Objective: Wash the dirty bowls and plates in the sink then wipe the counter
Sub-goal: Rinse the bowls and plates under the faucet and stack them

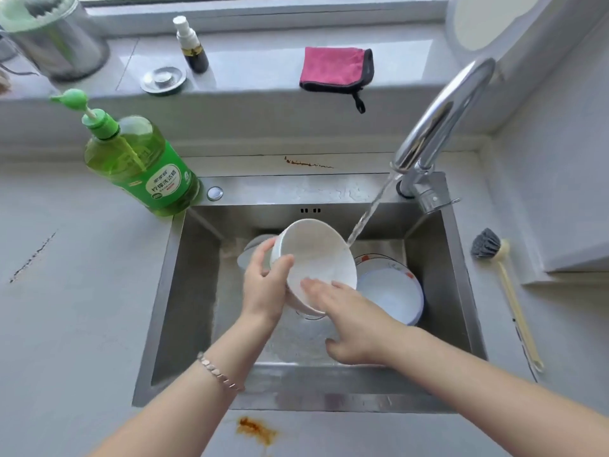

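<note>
Sink (pixel 184 291) | left hand (pixel 263 285) grips tilted bowl (pixel 313 252) | right hand (pixel 349 321) flat, unclenched, inside it | advise: rotate bowl under water stream (pixel 365 216)

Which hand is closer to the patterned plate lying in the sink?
Right. The right hand sits beside the plate, fingers inside the white bowl; the left hand grips the bowl's other side, farther away.

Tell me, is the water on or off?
On. A stream runs from the faucet down onto the white bowl, which the left hand holds tipped over the sink.
</note>
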